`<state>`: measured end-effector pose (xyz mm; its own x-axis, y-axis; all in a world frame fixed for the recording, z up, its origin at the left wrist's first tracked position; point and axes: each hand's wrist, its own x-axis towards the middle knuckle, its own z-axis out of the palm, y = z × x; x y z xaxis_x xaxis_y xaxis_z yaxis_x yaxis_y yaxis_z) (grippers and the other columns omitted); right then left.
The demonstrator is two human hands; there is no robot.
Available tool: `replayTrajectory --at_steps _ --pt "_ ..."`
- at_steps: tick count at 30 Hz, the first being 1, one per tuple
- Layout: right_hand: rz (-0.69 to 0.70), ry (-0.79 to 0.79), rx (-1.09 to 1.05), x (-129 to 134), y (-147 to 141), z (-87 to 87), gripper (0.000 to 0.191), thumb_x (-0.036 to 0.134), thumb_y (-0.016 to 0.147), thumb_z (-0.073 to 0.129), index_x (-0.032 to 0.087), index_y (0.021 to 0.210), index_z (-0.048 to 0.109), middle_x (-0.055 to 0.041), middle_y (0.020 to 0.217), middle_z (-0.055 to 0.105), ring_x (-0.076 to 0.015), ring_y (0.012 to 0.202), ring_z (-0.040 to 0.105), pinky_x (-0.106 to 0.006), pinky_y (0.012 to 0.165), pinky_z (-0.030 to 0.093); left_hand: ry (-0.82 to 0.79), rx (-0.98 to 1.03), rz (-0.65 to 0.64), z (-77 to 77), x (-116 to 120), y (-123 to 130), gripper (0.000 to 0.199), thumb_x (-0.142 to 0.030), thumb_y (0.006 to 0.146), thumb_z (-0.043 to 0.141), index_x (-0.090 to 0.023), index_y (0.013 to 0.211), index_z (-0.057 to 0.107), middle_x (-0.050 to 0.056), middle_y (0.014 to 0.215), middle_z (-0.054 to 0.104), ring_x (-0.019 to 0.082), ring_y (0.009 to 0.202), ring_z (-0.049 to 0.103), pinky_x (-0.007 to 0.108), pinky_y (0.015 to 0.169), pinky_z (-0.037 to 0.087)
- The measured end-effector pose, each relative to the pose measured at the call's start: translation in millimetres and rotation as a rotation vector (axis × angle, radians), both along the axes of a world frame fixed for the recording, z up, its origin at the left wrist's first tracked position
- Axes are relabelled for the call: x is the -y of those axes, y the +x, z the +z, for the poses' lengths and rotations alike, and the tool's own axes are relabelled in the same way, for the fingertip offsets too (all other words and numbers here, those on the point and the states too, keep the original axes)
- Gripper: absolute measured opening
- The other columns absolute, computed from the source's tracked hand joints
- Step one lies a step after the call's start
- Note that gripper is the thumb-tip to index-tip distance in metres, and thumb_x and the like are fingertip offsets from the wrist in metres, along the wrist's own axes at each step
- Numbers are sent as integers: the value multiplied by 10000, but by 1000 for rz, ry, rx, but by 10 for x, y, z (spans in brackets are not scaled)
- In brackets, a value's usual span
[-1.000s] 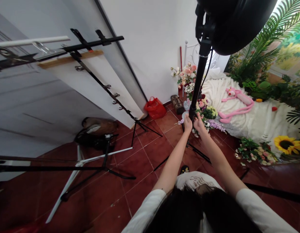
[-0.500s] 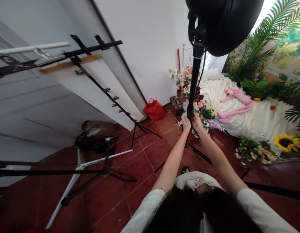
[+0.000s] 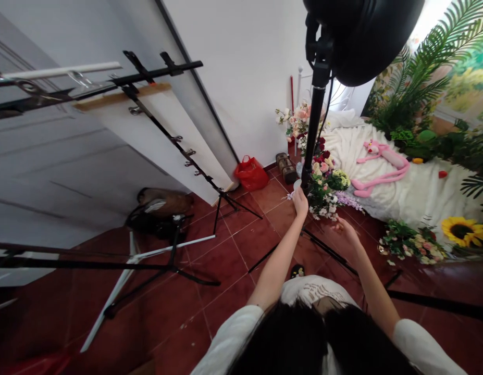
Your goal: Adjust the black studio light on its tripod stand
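A black light stand (image 3: 313,125) rises in front of me, with a large black lamp head (image 3: 366,36) at its top. My left hand (image 3: 300,202) is closed around the lower part of the stand's pole, and its fingers are partly hidden behind the wrist. Off to the right of the pole, my right hand (image 3: 345,229) is away from the stand, slightly blurred. Its fingers look bent, and whether they hold anything is too small to make out. Artificial flowers (image 3: 323,182) show just behind the pole, and the stand's black legs (image 3: 327,250) spread over the red floor tiles.
To the left, a white backdrop board (image 3: 178,135) hangs from a clamped black frame. A red bag (image 3: 251,173) and a rolled bundle (image 3: 285,167) lie by the wall. On the right are a pink plush toy (image 3: 389,159) on white cloth (image 3: 413,198), and a sunflower (image 3: 463,230).
My right hand has left the pole and moved right and down towards my body. My left hand stays at the pole. The view has shifted slightly.
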<state>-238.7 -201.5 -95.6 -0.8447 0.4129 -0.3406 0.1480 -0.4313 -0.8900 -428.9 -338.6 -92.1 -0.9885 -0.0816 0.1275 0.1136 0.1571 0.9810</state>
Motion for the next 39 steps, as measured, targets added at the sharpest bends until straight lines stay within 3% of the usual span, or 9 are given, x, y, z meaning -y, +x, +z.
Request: replayTrajectory --at_steps 3,7,12,15,19,23,26,31,39 --pt "-153 -80 75 -218 515 -99 261 385 693 769 283 920 691 19 679 697 -166 688 723 -313 759 627 -22 75 5 -280 55 312 415 -309 980 360 -126 1299 552 184 1384 568 226 1347 501 377 1171 337" --pt "-377 -129 107 -456 1098 -126 361 375 624 810 244 936 685 18 708 723 -146 710 728 -260 727 618 -94 248 -108 -641 -30 743 396 -226 931 446 -118 1298 554 190 1297 617 217 1211 606 347 1079 437" --pt "-647 -115 91 -645 1639 -51 370 355 590 819 221 904 677 13 701 727 -133 690 720 -235 693 605 -65 290 -434 -776 -495 1209 234 -195 925 437 -162 1037 639 98 1040 718 161 885 692 320 893 526" --pt "-793 -11 84 -742 1919 -1 392 401 584 814 216 896 666 8 699 721 -137 667 706 -232 632 582 -17 286 -683 -640 -867 1467 235 -202 933 412 -166 932 644 51 855 726 136 734 677 295 813 527" --pt "-1008 245 124 -859 2335 27 457 487 576 785 198 902 648 -15 767 711 -137 660 666 -230 570 523 53 229 -922 -303 -1340 1800 221 -214 927 432 -160 919 646 41 792 715 125 706 672 273 770 521" --pt "-1216 581 212 -949 2768 41 456 535 639 718 189 916 612 -57 889 686 -181 805 652 -344 748 544 105 153 -1106 46 -1772 2145 212 -254 939 454 -161 949 643 60 858 722 134 772 683 288 808 527" --pt "-1340 716 241 -1011 3053 59 463 541 668 686 184 941 575 -88 966 665 -205 908 640 -425 925 501 152 69 -1218 271 -2090 2447 233 -281 954 449 -171 1037 637 84 1002 726 158 941 685 321 923 510" --pt "-1464 728 298 -1078 3390 109 525 570 681 682 199 1011 514 -110 1058 640 -226 998 635 -452 971 480 204 26 -1391 577 -2584 3047 314 -332 984 407 -186 1169 615 95 1248 670 175 1185 610 352 1096 416" --pt "-1331 464 96 -1069 3377 282 579 566 622 728 236 1063 549 -89 1140 664 -240 1063 649 -427 870 577 298 178 -1609 732 -2980 3980 462 -438 1017 297 -167 1187 631 91 1287 658 178 1256 576 354 1158 360"
